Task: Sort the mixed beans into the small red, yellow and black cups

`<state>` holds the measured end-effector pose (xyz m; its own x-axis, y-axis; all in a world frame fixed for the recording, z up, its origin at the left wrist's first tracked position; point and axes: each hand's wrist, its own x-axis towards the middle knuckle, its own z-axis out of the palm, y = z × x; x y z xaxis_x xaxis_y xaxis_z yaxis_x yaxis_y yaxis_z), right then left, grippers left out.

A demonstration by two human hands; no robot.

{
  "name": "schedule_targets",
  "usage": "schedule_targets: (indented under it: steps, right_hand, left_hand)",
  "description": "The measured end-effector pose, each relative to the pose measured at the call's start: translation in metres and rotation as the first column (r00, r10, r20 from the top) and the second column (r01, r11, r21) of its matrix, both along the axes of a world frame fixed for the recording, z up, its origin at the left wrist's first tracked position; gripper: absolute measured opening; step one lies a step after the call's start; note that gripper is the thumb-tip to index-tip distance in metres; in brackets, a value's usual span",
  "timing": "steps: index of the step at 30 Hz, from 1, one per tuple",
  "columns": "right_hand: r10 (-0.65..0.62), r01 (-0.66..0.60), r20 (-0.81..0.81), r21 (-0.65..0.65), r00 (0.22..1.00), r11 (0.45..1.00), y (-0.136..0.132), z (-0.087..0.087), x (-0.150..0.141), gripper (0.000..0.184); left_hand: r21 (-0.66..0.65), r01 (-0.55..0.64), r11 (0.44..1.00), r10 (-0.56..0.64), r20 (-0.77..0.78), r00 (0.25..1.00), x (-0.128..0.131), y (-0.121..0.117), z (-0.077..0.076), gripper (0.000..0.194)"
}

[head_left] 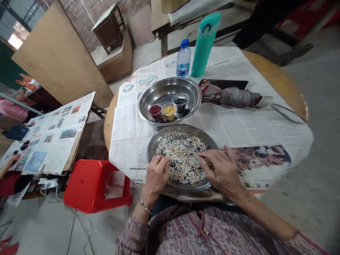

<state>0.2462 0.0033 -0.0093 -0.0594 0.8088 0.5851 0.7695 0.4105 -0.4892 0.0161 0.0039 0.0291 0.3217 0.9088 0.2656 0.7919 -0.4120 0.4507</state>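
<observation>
A round steel tray (159, 139) full of mixed white, black, red and yellow beans (183, 152) lies at the near edge of the round table. My left hand (157, 174) rests on the tray's left side, fingers curled and pinched on the beans. My right hand (221, 169) lies over the tray's right side, fingers bent together among the beans. Behind it a second steel tray (164, 90) carries three small clear cups: red beans (155, 109), yellow beans (169, 110) and black beans (180, 101).
Newspaper (239, 120) covers the table. A plastic water bottle (183, 58), a teal flask (204, 44), a folded grey umbrella (231, 97) and a phone (225, 84) lie behind the trays. A red stool (90, 184) stands at left, beside another newspaper-covered table (53, 134) with another person's hand (9, 163).
</observation>
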Motion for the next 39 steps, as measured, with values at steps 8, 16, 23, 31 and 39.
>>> schedule_targets:
  steps: [8,16,23,31,39]
  right_hand:
    - [0.167,-0.094,0.34,-0.219,0.926,0.971,-0.006,0.012,-0.011,0.028]
    - [0.38,-0.349,0.044,-0.307,0.924,0.885,0.025,0.01,-0.067,0.029]
    - [0.117,-0.054,0.37,-0.177,0.922,0.983,0.058,0.012,-0.023,0.024]
    - [0.333,-0.266,0.274,-0.255,0.902,0.93,0.009,0.014,-0.003,0.017]
    - [0.462,-0.399,0.224,-0.276,0.858,0.875,0.005,0.014,-0.015,0.017]
  left_hand:
    - [0.136,-0.031,0.99,0.02,0.088,0.996,-0.002,-0.016,-0.022,0.017]
    - [0.066,-0.057,0.996,0.05,0.106,0.993,-0.002,-0.018,-0.021,0.023]
    - [-0.254,0.168,0.953,-0.214,-0.165,0.963,0.008,-0.013,0.015,0.044]
    - [-0.331,0.11,0.937,-0.215,-0.301,0.929,0.015,0.024,0.017,0.027]
    - [-0.237,0.077,0.968,-0.129,-0.215,0.968,0.031,0.052,0.014,0.016]
